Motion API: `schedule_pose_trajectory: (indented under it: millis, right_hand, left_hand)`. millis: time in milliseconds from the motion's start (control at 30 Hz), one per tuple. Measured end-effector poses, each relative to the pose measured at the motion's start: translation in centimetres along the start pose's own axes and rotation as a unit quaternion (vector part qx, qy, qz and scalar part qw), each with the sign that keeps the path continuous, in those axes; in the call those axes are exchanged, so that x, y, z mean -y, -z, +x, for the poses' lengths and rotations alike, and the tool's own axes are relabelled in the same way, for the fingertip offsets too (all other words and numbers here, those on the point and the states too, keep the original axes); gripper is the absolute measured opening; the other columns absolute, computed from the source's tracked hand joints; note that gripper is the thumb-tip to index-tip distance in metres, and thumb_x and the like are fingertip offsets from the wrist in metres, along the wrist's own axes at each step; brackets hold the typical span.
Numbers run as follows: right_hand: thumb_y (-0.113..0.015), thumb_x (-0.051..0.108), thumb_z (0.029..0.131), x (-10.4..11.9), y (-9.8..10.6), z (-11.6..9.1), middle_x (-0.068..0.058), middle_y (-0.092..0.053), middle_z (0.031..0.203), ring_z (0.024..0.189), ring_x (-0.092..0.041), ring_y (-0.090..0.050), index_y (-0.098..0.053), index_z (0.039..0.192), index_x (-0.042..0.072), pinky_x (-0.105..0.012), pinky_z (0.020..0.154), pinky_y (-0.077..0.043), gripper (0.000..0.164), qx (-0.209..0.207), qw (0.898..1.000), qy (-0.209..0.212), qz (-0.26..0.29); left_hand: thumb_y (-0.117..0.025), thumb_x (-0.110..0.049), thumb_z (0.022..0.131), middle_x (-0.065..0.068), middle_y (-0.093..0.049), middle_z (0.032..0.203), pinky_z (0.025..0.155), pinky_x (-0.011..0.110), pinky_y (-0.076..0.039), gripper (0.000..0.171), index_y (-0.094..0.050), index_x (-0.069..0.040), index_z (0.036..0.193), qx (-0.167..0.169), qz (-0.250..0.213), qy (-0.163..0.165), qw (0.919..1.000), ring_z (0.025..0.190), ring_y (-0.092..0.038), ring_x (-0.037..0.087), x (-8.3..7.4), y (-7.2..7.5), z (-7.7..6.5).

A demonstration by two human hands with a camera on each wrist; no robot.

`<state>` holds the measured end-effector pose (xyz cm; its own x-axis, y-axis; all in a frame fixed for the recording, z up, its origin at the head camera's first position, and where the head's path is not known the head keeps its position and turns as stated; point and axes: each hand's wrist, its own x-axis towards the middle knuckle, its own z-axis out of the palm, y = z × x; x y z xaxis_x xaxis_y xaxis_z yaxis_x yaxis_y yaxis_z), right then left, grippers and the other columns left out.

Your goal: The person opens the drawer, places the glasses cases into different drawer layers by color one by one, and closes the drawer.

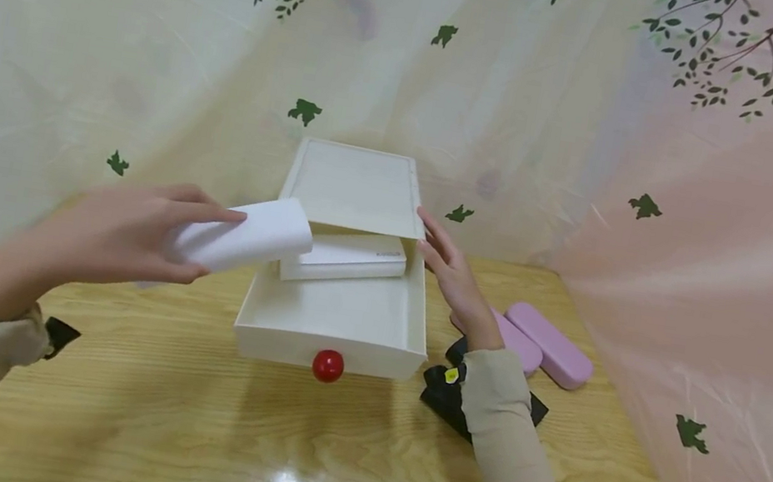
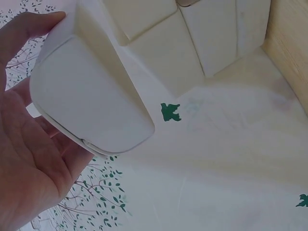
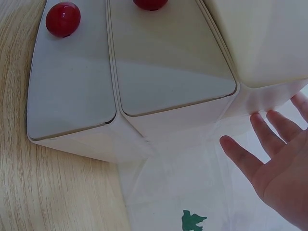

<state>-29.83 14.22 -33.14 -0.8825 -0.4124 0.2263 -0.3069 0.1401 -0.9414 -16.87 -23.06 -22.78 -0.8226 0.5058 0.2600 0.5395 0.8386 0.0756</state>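
Left hand grips white case, right hand spread.
Open drawer lies just right of my case, long axis pointing at it.

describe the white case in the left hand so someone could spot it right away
Start at the white drawer unit on the wooden table, its bottom drawer pulled open. Just left of it, the left hand grips a smooth white oblong case in the air; the pink cases lie on the table.
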Motion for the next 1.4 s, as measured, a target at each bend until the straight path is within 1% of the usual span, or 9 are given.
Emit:
schedule_pose_trajectory:
  millis: [100,200,333,567,800,1033,1233,1300,1400]
  right_hand:
    - [-0.043,0.029,0.104,0.0,0.0,0.0,0.004,-0.025,0.161,0.147,-0.022,-0.027,-0.029,0.153,0.029,-0.051,0.119,-0.028,0.051,-0.001,1.000,0.002,-0.001]
    - [-0.043,0.028,0.104,-0.1,0.0,0.0,0.004,-0.026,0.161,0.147,-0.021,-0.028,-0.029,0.153,0.029,-0.050,0.119,-0.028,0.051,-0.002,1.000,0.001,-0.002]
    - [-0.043,0.028,0.104,-0.1,0.0,0.1,0.004,-0.025,0.161,0.147,-0.022,-0.027,-0.029,0.153,0.029,-0.051,0.120,-0.027,0.051,-0.002,1.000,0.000,-0.003]
    - [-0.043,0.029,0.104,-0.3,0.1,0.1,0.004,-0.025,0.161,0.147,-0.021,-0.027,-0.029,0.153,0.030,-0.050,0.120,-0.027,0.051,-0.004,1.000,-0.002,-0.001]
    - [-0.043,0.031,0.103,-0.3,0.0,0.1,0.004,-0.025,0.161,0.147,-0.022,-0.027,-0.028,0.153,0.030,-0.051,0.119,-0.028,0.052,-0.006,1.000,-0.006,-0.002]
    - [-0.043,0.030,0.103,-0.2,0.0,0.1,0.003,-0.024,0.161,0.147,-0.023,-0.028,-0.028,0.153,0.029,-0.051,0.119,-0.029,0.052,-0.006,1.000,-0.007,-0.002]
    - [-0.043,0.028,0.104,-0.2,0.0,0.2,0.003,-0.026,0.161,0.146,-0.022,-0.029,-0.029,0.153,0.028,-0.051,0.118,-0.030,0.051,-0.005,1.000,0.000,0.000]
    - [-0.042,0.027,0.104,-0.2,0.0,0.2,0.003,-0.026,0.161,0.146,-0.023,-0.029,-0.029,0.153,0.027,-0.052,0.118,-0.029,0.051,-0.004,1.000,0.004,0.001]
    - [-0.042,0.026,0.104,-0.3,0.0,0.2,0.003,-0.027,0.160,0.146,-0.022,-0.030,-0.029,0.153,0.027,-0.052,0.118,-0.029,0.050,-0.004,1.000,0.006,0.001]
  left_hand:
    - [-0.080,-0.028,0.075,0.009,-0.066,0.119,0.056,0.026,-0.045,0.058,-0.064,-0.018,0.129,0.005,-0.008,-0.010,0.9999,0.080,-0.061,0.017,-0.7,-0.1,0.7]
    - [-0.080,-0.027,0.075,0.010,-0.066,0.117,0.054,0.026,-0.045,0.056,-0.065,-0.018,0.128,-0.002,-0.010,-0.026,0.9996,0.078,-0.061,0.017,-1.2,-0.3,1.3]
    - [-0.079,-0.026,0.074,0.009,-0.067,0.116,0.055,0.027,-0.046,0.054,-0.066,-0.019,0.127,-0.006,-0.012,-0.037,0.9992,0.078,-0.061,0.017,-1.9,-0.5,1.9]
    - [-0.078,-0.027,0.075,0.009,-0.066,0.113,0.056,0.029,-0.048,0.055,-0.065,-0.020,0.128,0.001,-0.015,-0.053,0.9985,0.079,-0.060,0.017,-3.0,-0.8,3.1]
    - [-0.078,-0.025,0.076,0.006,-0.067,0.115,0.060,0.030,-0.049,0.054,-0.065,-0.020,0.128,0.005,-0.034,-0.076,0.9965,0.082,-0.060,0.017,-4.1,-1.0,4.3]
    - [-0.077,-0.026,0.076,0.006,-0.068,0.113,0.060,0.032,-0.050,0.053,-0.065,-0.020,0.128,0.010,-0.027,-0.097,0.9949,0.080,-0.061,0.017,-5.0,-1.6,5.6]
    - [-0.077,-0.028,0.076,0.003,-0.069,0.108,0.051,0.026,-0.043,0.052,-0.066,-0.021,0.126,0.009,-0.009,-0.112,0.9936,0.070,-0.058,0.014,-5.6,-2.2,6.3]
    - [-0.077,-0.029,0.075,0.002,-0.068,0.108,0.050,0.025,-0.040,0.053,-0.066,-0.021,0.126,0.011,-0.005,-0.111,0.9937,0.070,-0.059,0.014,-5.8,-2.4,6.4]
    - [-0.078,-0.029,0.076,0.003,-0.068,0.111,0.050,0.025,-0.041,0.052,-0.066,-0.020,0.126,0.020,-0.007,-0.113,0.9934,0.075,-0.063,0.016,-6.1,-2.8,6.6]
